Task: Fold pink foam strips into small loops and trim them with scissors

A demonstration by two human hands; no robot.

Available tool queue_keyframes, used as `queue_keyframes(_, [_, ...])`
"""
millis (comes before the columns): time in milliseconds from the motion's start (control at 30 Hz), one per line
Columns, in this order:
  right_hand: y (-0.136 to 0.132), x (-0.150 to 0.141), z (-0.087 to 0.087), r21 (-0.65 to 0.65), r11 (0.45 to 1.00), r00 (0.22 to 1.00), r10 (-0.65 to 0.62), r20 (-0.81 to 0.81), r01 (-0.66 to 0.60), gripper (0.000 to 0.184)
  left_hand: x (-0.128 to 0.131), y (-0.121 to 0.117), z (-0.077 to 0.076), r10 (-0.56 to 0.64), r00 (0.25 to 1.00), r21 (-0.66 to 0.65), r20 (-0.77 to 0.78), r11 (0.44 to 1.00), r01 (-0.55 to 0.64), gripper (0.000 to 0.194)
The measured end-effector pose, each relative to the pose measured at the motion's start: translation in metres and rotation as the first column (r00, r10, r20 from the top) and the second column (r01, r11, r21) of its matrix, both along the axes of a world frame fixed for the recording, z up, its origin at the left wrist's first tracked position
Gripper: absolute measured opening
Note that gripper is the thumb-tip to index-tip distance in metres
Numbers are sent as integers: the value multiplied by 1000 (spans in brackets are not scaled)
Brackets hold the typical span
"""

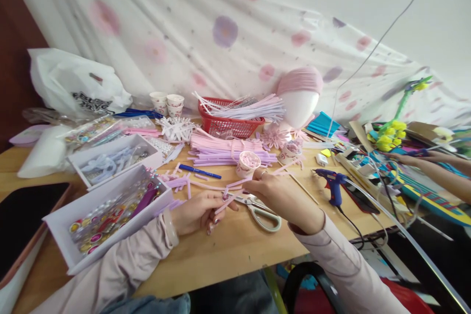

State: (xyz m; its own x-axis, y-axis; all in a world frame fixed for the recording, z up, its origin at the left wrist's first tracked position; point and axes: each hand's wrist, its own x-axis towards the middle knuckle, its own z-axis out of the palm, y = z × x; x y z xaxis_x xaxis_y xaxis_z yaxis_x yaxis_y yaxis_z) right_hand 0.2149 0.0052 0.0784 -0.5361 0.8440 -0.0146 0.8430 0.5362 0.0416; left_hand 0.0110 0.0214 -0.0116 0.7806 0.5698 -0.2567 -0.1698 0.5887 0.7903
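Observation:
My left hand is closed, its fingertips pinching a short pale purple pipe cleaner just above the table. My right hand is beside it, fingers pinched together at the end of another light purple pipe cleaner. Partly under the right hand lie scissors with pale handles. Just behind that hand, a paper cup holds small pink pieces. Bundles of pink and purple pipe cleaners lie farther back, and cut purple lengths are scattered left of a blue pen.
White boxes of beads and trims stand at left, near a dark tablet. A red basket and a mannequin head are at the back. At right are a blue glue gun and another person's arm.

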Motion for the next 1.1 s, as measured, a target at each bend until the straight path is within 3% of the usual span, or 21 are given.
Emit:
queue_keyframes(100, [0, 4, 0, 4, 999, 999, -43, -13, 43, 21, 4, 0, 1, 162, 986, 25, -48, 987, -161, 20])
queue_keyframes(200, [-1, 11, 1, -16, 993, 992, -115, -50, 115, 26, 6, 1, 1, 393, 919, 55, -28, 919, -391, 17])
queue_keyframes(300, [-2, 16, -1, -151, 978, 969, -170, -181, 144, 25, 6, 3, 1, 478, 877, 42, 42, 876, -480, 19])
queue_keyframes(367, [-1, 17, -2, -299, 943, 928, -233, -291, 143, 24, 4, 3, 2, 466, 884, 75, 41, 881, -468, 24])
queue_keyframes(467, [2, 14, -2, -449, 888, 837, -320, -444, 102, 24, 3, 0, 5, 391, 920, 223, -40, 901, -373, 34])
queue_keyframes(567, [8, 7, 8, -479, 878, 716, -335, -612, 1, 23, 4, -4, 11, 355, 929, 347, -109, 889, -299, 42])
queue_keyframes(700, [14, -8, 22, -534, 834, 484, -411, -772, -142, 31, 8, -5, 20, 341, 935, 402, -97, 873, -277, 52])
queue_keyframes(833, [17, -30, 13, -537, 824, 252, -490, -835, -178, 36, 13, -5, 29, 314, 949, 461, -41, 848, -261, 52])
queue_keyframes(933, [17, -45, -2, -554, 814, 126, -539, -833, -177, 37, 15, -6, 30, 331, 943, 533, -23, 803, -268, 43])
queue_keyframes(1100, [13, -56, -11, -574, 788, 48, -579, -814, -222, 36, 16, -6, 25, 438, 898, 610, -42, 723, -325, 32])
